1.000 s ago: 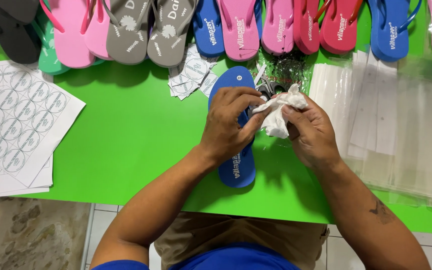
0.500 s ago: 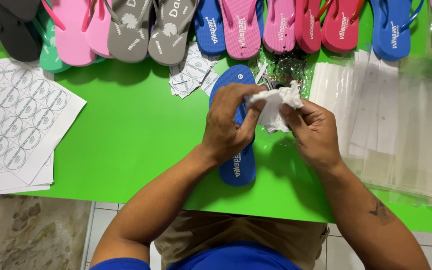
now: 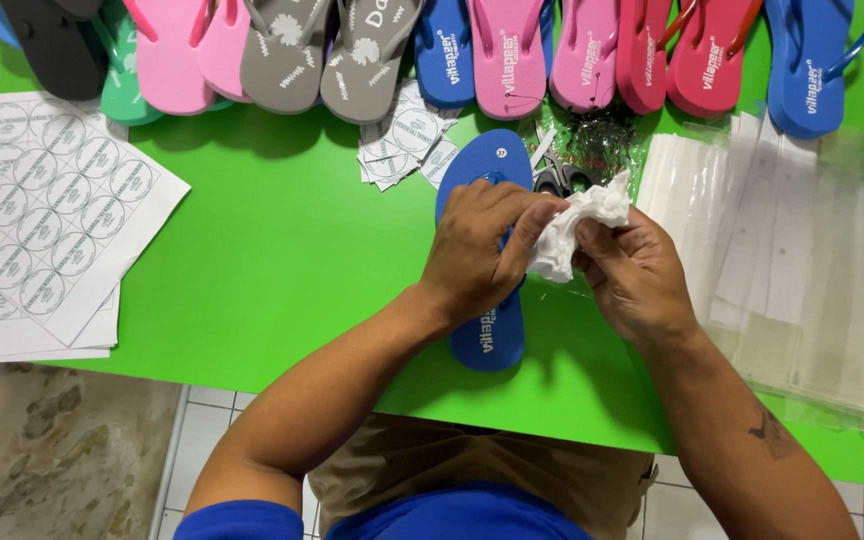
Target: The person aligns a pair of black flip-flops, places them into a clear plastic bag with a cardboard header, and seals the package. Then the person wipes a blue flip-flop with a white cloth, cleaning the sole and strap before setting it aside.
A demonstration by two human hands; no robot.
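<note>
White cloth [image 3: 582, 225] is bunched between both hands, held just above the green table [image 3: 282, 260]. Left hand [image 3: 482, 245]: fingers curled, thumb and fingertips pinching the cloth's left edge. Right hand [image 3: 632, 270]: fingers bent inward, gripping the cloth from the right and underneath.

Change vs 1 s ago: the wad sat lower and further right, spread over the right hand; 0.5 s ago it rose; now it is tighter, more crumpled, and pulled toward the left hand. Both hands have moved slightly up, away from the near edge. My read: cloth is being re-folded to a fresh face, not wiping at this instant.

Blue sandal [image 3: 487, 330] lies flat under the left hand, toe far, heel near; it has not shifted. Cloth is not touching it as far as I can tell.

Outward:
- scissors [image 3: 557, 178] just beyond the cloth, handles partly hidden
- clear bag [image 3: 602, 135] of small dark parts, far of the scissors
- stack of clear sleeves [image 3: 802, 270] to the right
- small round-label cards [image 3: 402, 140] far-left of the sandal
- sticker sheets [image 3: 32, 220] at the left edge
- row of coloured sandals [image 3: 512, 50] along the far side
</note>
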